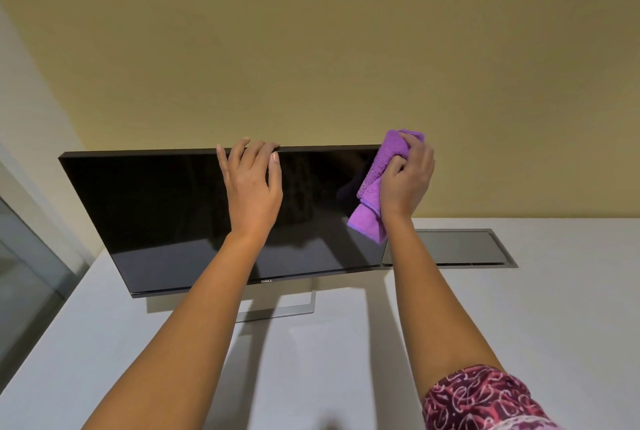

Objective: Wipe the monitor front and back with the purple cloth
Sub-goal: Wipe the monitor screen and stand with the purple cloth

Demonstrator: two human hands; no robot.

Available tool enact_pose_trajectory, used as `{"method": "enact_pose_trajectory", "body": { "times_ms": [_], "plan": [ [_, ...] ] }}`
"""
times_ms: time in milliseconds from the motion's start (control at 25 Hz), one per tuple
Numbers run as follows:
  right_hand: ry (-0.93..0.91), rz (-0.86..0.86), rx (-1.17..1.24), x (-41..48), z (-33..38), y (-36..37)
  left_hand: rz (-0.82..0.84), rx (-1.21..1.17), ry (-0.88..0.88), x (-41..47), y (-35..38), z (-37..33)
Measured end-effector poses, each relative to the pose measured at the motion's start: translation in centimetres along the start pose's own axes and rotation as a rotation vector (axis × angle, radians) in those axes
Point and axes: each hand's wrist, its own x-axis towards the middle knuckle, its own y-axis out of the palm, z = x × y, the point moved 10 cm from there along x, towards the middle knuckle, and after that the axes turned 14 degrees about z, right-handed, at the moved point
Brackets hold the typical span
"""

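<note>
— So, starting at the left, what have we got?
— A glass panel (20,256) beside the desk, then the Dell monitor (156,215). It stands on its metal stand (277,310) toward the back left of the white tabletop (554,308), close to the tan wall. Its screen is off, black and glossy enough to mirror the arms, with a thin dark bezel and the logo on the lower strip.
— And the hands?
— The left hand (251,184) sits at the middle of the top edge, fingers curled over it toward the back, thumb laid on the front. I'd judge that's a brace, so the panel won't tip or swivel under wiping pressure.
— Then the cloth?
— The purple cloth (375,187) is bunched at the screen's upper right corner and covers it, with a loose fold hanging down the right side. The right hand (408,180) has its fingers clenched around the wad, pressing it on the edge. Bunched like that it makes a thick pad, probably for reaching round to the back, which can't be seen from here.
— Anything further right?
— A recessed grey hatch (460,246) in the tabletop beside the monitor's right end, and a patterned maroon sleeve (478,398) on the right arm
</note>
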Motion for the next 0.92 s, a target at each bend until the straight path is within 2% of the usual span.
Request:
{"method": "enact_pose_trajectory", "body": {
  "times_ms": [80,200,280,400,560,640,760,920],
  "plan": [
    [0.206,0.009,0.207,-2.0,-2.6,0.6,-0.002,0.0,-0.009,0.1,0.1,0.1],
    [0.545,0.232,0.207,-8.9,-8.6,3.2,-0.006,-0.006,-0.023,0.4,0.2,0.1],
    [0.649,0.361,0.207,-13.7,-11.0,3.9,-0.017,-0.015,-0.017,0.3,0.1,0.0],
    [0.638,0.325,0.252,-11.9,-10.1,3.8,-0.04,-0.01,-0.018,0.2,-0.1,0.1],
    [0.394,0.077,0.25,-4.6,-5.0,2.0,-0.061,-0.001,-0.007,0.0,-0.2,0.1],
    [0.35,0.016,0.211,-4.4,-4.6,1.9,-0.057,0.001,-0.003,-0.1,-0.1,0.1],
    [0.455,0.073,0.171,-7.6,-7.2,3.0,-0.065,0.0,-0.004,-0.1,-0.1,0.0],
    [0.676,0.242,0.102,-14.9,-12.6,5.7,-0.065,0.025,0.003,-0.2,0.0,-0.1]
  ]
}}
